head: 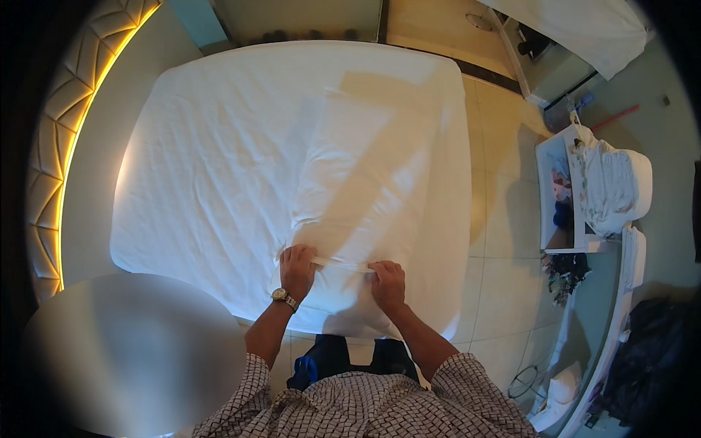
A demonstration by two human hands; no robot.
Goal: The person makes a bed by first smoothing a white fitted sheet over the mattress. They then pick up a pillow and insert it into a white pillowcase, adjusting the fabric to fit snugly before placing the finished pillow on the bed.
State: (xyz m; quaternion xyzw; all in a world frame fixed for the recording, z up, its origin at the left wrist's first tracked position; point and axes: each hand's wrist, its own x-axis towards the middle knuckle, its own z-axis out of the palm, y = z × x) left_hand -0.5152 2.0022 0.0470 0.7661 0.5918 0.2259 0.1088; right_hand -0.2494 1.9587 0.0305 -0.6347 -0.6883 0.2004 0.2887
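Note:
A rectangular piece of white bedding (356, 164), perhaps a long pillow or folded cover, lies lengthwise before me on the mattress in a white sheet (208, 137). My left hand (296, 271), wearing a wristwatch (284, 298), pinches a strip of cloth at the near end of this bedding. Level with it, my right hand (388, 283) grips the same strip a short way to the right. Between the two, the cloth edge (342, 265) runs taut and slightly raised. Fingertips of both hands are partly hidden in the folds.
A lit, padded headboard (74, 104) curves along the left. Beyond the tiled floor (498, 219) on the right stands a white cart (554, 241) with folded linens (608, 186) on top. A black plastic bag (651, 361) sits lower right. A blurred oval (137, 356) hides the lower left.

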